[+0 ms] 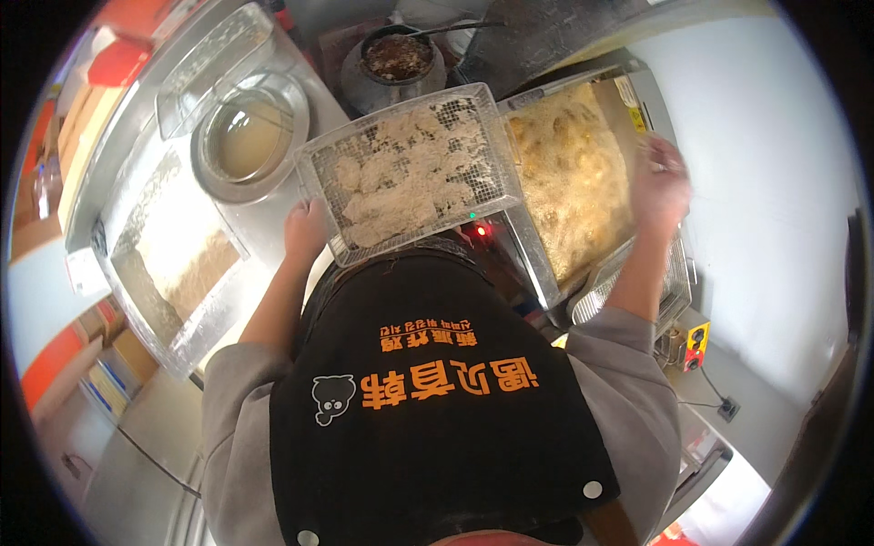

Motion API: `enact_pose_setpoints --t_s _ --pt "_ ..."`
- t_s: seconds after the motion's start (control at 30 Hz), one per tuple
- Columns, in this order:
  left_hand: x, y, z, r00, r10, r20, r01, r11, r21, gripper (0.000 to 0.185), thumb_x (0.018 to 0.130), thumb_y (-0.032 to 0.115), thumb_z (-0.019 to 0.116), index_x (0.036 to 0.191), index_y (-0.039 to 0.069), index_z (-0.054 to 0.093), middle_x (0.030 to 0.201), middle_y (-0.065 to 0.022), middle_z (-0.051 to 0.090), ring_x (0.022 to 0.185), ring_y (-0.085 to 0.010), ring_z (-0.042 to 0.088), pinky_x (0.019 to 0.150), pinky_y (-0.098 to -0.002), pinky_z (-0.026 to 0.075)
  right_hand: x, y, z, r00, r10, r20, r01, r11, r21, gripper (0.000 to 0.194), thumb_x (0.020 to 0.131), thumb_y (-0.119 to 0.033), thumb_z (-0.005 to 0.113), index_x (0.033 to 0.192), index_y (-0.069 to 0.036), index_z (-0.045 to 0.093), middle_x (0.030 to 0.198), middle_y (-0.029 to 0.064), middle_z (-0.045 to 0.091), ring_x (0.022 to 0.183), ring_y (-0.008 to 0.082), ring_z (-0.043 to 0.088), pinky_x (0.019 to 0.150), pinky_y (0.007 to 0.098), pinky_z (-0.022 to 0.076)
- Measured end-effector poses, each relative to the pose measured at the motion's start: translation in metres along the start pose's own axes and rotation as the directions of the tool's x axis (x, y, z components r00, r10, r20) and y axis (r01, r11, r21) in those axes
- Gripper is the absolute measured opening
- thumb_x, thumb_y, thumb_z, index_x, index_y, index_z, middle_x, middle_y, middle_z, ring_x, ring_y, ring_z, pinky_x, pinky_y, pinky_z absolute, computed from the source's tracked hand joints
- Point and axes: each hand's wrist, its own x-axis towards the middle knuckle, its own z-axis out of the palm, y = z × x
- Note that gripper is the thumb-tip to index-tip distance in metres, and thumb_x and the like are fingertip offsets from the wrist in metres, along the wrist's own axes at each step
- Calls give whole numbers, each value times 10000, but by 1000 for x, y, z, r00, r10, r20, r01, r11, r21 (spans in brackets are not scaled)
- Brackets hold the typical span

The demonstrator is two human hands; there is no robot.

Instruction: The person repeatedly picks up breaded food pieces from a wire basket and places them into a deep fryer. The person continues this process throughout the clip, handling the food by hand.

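My left hand [307,228] grips the left end of a rectangular wire-mesh basket [506,147]. Flour-coated food pieces [410,167] lie spread over its mesh floor, perhaps battered chicken. The basket is held in front of my apron, its right end beside the edge of a deep fryer [539,263]. Pale foam and bubbles cover the frying oil [570,177], with golden patches showing through. My right hand [661,181] is over the fryer's right rim, fingers bent and blurred by motion. Whether it holds anything small I cannot make out.
Left of the basket, a metal bowl of cloudy liquid [249,140] has a wire basket [205,75] over it. A tray of white flour [184,252] is nearer me. Behind stands a pot of dark sauce [398,58]. Another mesh basket [676,276] sits by my right forearm.
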Motion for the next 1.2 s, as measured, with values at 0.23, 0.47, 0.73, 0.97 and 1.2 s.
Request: enact_pose_setpoints --t_s 0.23,0.47,0.73,0.97,1.2 --pt "-4 10 -6 998 -43 55 43 999 -5 530 1014 439 494 1105 -28 729 1123 -340 723 1124 -499 678 1026 -548 499 -62 -88 193 761 -452 465 437 887 146 474 936 -409 751 1252 -56 767 1258 149 770 1088 285 742 989 407 569" --pt "-11 13 -6 999 -5 -39 6 1000 9 577 1021 478 511 1094 -54 721 1096 -340 728 1091 -501 692 986 -540 513 -126 -134 334 871 -309 381 409 887 -214 932 872 -548 791 1533 19 459 1456 280 594 1340 438 587 1147 518 462" --pt "-17 18 -13 994 104 22 -106 991 83 513 1017 415 476 1078 -29 725 1140 -355 708 1110 -524 667 1010 -564 510 -118 -131 316 813 -259 522 240 965 106 717 867 -412 830 1406 -17 570 1355 221 614 1248 409 623 1033 482 533" --pt "-14 16 -13 991 130 38 -133 986 105 508 1030 422 485 1050 -46 681 1132 -360 687 1117 -550 636 998 -583 489 -92 -86 285 695 -555 458 493 831 259 512 866 -266 808 1340 -123 678 1378 203 616 1269 403 623 1036 480 543" --pt "-8 11 -5 999 49 -8 -49 997 52 494 1028 414 482 1039 -39 681 1123 -354 692 1105 -545 641 996 -584 487 -124 -77 290 568 -580 584 703 710 21 581 843 -222 795 1405 -210 652 1470 230 514 1329 403 585 1086 479 539"
